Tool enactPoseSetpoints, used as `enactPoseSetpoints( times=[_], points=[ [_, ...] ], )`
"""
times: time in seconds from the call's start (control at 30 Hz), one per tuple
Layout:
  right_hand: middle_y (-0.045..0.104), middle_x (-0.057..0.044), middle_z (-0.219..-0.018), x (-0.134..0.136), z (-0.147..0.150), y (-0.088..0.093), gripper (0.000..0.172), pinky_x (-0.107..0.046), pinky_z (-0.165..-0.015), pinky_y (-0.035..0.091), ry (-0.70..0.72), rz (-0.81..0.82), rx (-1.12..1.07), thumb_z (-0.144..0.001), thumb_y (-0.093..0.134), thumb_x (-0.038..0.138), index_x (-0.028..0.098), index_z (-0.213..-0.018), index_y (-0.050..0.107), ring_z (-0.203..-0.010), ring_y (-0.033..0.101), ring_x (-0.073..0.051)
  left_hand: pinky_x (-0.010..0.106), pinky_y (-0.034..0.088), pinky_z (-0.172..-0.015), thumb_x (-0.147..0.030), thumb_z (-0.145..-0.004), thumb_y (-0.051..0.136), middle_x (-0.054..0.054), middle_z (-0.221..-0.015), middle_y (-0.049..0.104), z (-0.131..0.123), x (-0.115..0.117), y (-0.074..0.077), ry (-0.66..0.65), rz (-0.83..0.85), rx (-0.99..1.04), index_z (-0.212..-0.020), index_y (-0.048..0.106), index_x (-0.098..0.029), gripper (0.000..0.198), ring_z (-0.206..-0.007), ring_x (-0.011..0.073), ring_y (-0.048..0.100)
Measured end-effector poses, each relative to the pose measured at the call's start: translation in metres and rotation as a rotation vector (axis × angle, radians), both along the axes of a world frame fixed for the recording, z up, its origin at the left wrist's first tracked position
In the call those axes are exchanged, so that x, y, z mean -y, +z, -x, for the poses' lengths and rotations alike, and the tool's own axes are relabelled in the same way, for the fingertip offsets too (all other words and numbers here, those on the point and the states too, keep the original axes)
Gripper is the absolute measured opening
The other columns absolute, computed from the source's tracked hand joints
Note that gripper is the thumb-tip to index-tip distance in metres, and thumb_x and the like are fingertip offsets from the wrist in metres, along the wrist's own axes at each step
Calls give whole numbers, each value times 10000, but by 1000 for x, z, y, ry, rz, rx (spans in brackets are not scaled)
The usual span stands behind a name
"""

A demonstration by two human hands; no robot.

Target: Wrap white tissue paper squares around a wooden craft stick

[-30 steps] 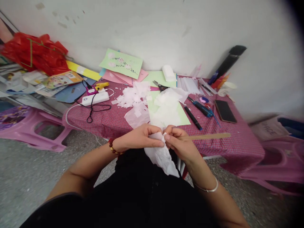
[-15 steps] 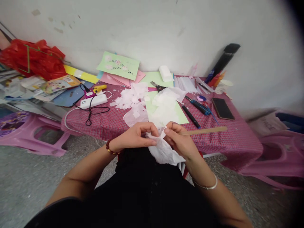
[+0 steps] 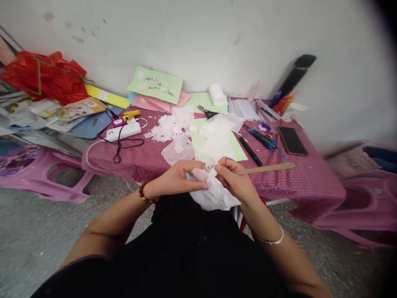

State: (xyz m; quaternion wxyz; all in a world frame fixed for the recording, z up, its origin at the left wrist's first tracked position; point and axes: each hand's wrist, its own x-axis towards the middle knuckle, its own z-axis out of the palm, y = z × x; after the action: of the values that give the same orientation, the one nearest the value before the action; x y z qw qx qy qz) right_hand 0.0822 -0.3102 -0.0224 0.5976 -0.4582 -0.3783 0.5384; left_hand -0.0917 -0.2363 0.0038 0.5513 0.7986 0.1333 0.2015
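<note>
A crumpled sheet of thin white paper [image 3: 214, 194] hangs between my hands at the table's front edge. My left hand [image 3: 182, 178] grips its left part between thumb and fingers. With thumb and fingertips, my right hand [image 3: 235, 180] pinches the paper's upper right part. A flat wooden stick [image 3: 269, 168] also sits in my right hand and points out to the right. Just beyond my hands, more white paper [image 3: 217, 145] lies on a light green sheet [image 3: 239, 152]. Torn white scraps [image 3: 167, 127] are heaped to the left.
On the checked tablecloth [image 3: 319, 178] are a black pen [image 3: 250, 151], a blue-and-black tool [image 3: 262, 139], a phone [image 3: 292, 140] and scissors [image 3: 207, 111]. A white power bank [image 3: 124, 131] with a black cable lies left. Painted green paper [image 3: 156, 85] leans at the back.
The white paper has shifted left and spread wider between my hands. My left thumb now lies over it. The stick remains in my right hand.
</note>
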Motion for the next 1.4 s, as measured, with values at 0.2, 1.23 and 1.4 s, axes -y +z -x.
enactPoseSetpoints(
  times=[0.2,1.23,1.4],
  points=[
    [369,101,-419,2,-2,-1,264,-193,-389,281,71,-7,-94,-740,670,419,195,-685,541,-372,287,-50,233,486,-701,-298,-729,721,48,-828,669,-1,-4,-10,70,317,-2,-837,651,-105,231,-730,117,599],
    [636,-46,-909,15,-23,-8,283,-312,-703,482,34,-578,924,-794,418,36,233,-864,608,-826,613,-172,241,496,-493,-797,-747,355,113,-698,685,8,-18,-40,50,1020,-81,-791,628,-103,747,-555,153,637],
    [650,-70,-1076,11,-15,-21,383,-374,-847,494,175,-701,1126,-786,437,32,251,-1062,589,-1009,615,-207,249,516,-583,-495,-651,737,61,-794,697,-1,-5,-37,196,918,54,-884,639,-129,445,-645,138,637]
  ],
)
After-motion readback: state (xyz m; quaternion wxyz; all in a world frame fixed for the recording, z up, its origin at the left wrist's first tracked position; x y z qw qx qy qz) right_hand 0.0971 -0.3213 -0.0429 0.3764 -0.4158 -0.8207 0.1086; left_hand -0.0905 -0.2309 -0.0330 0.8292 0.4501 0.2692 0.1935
